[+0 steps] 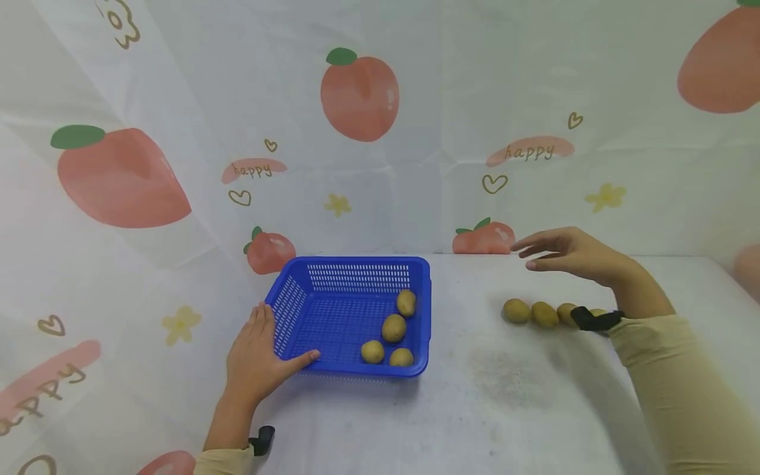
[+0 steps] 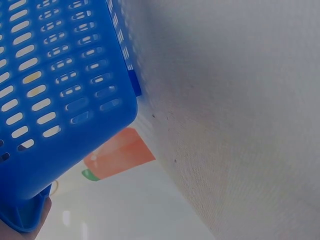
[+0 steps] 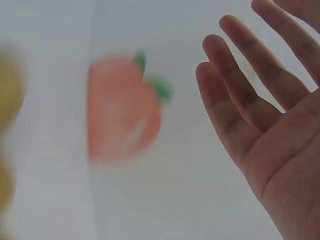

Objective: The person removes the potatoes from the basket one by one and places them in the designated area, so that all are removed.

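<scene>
My left hand [image 1: 254,356] rests at the near left corner of a blue plastic basket [image 1: 350,370], its fingers straight along the left side and its thumb stretched over the front rim. Several potatoes [image 1: 394,328] lie inside, toward the basket's right side. In the left wrist view the perforated basket wall [image 2: 112,117] fills the upper left, with a bit of the hand at the lower corner. My right hand [image 1: 572,254] hovers with nothing in it above a row of potatoes [image 1: 545,315], fingers loosely extended. Its wrist partly hides the row's right end.
A white cloth printed with peaches [image 1: 359,99] hangs behind the white table [image 1: 463,422] and along its left. A greyish smudge [image 1: 510,379] marks the tabletop in front of the potato row.
</scene>
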Demonstrator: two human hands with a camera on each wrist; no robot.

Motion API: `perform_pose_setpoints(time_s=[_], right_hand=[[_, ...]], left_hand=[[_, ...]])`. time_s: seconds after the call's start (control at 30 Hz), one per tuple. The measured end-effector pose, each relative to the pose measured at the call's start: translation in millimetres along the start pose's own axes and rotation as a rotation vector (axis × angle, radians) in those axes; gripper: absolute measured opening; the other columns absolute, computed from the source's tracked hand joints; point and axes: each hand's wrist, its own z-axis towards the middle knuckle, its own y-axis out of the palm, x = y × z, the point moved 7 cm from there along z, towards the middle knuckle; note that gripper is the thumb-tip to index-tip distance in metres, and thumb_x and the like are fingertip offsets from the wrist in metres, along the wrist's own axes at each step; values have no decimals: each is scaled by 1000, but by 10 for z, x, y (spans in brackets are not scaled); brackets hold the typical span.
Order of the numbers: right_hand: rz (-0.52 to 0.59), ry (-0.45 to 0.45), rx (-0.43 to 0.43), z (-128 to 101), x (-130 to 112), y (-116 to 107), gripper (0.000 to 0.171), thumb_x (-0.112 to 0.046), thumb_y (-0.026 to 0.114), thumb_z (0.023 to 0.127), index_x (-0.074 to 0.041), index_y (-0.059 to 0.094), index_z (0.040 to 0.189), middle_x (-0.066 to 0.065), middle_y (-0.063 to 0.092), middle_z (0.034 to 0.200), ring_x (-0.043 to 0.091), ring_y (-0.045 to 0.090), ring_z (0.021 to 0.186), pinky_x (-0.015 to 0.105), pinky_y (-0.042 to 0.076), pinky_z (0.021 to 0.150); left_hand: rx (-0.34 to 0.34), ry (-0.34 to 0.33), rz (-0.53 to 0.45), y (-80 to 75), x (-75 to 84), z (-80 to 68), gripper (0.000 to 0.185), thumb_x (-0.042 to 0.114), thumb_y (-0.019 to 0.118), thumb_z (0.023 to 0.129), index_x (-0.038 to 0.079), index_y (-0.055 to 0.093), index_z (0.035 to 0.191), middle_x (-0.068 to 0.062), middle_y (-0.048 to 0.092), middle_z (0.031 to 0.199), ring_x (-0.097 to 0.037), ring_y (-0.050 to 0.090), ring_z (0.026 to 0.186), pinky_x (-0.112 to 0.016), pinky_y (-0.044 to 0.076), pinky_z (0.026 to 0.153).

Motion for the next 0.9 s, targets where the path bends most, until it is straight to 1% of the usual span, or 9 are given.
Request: perform_pose_setpoints(time_s=[0.1,0.2,0.3,0.4,0.5,0.6,0.73,0.8,0.9], right_hand=[[83,-57,-65,345,-241,231,43,-11,78,97,-9,70,139,5,75,134,18,70,126,25,60,98],[139,-84,-157,636,-462,512,45,-14,78,97,-11,69,141,9,72,140,30,67,132,33,61,103],[171,-118,-246,896,-680,800,45,-16,78,98,-13,69,141,11,69,144,34,64,136,39,60,105],[194,-172,-311,1143,-906,1048,45,-14,78,97,-11,69,141,10,68,145,33,64,137,43,59,108],[219,-235,-377,1392,-1131,1272,45,-9,78,96,-7,69,140,9,68,144,32,64,137,43,56,112],[245,-295,-462,1599,-1308,1532,45,-7,78,96,-5,68,140,8,69,143,36,63,137,43,57,111],[284,-339,-611,1811,-1436,1965,46,-7,77,96,-4,67,141,9,68,145,34,63,138,44,59,107],[288,-325,-693,1874,-1451,2184,47,-6,76,96,-3,67,142,10,67,146,31,63,137,44,59,107],[257,-257,-827,1914,-1385,2489,47,-7,76,96,-7,67,143,9,66,148,35,62,139,41,59,108]], left_hand=[[12,3,2,5,-11,-11,142,88,67,77,-13,16,164,-33,20,172,-51,23,160,-64,26,129],[16,9,3,25,-19,-12,142,88,67,77,-13,17,164,-33,20,172,-50,23,161,-64,26,130],[15,7,-1,45,-28,-5,143,89,67,77,-12,16,165,-31,19,173,-49,22,161,-63,26,130],[12,3,1,55,-30,2,143,89,66,77,-11,16,165,-31,19,173,-48,21,162,-63,25,130],[12,-1,1,60,-21,9,142,89,66,77,-11,16,165,-31,20,173,-48,21,162,-63,25,131],[7,-7,-4,67,-16,14,142,90,65,77,-11,16,165,-30,20,173,-48,20,162,-62,25,131],[13,-16,-6,63,-27,9,143,91,65,77,-10,16,165,-30,20,173,-48,21,162,-63,26,130],[18,-20,-7,61,-28,4,143,91,65,76,-10,16,166,-30,20,173,-48,21,162,-64,26,130],[24,-25,-15,56,-24,-5,143,91,65,76,-9,16,166,-29,20,174,-48,21,162,-64,26,130]])
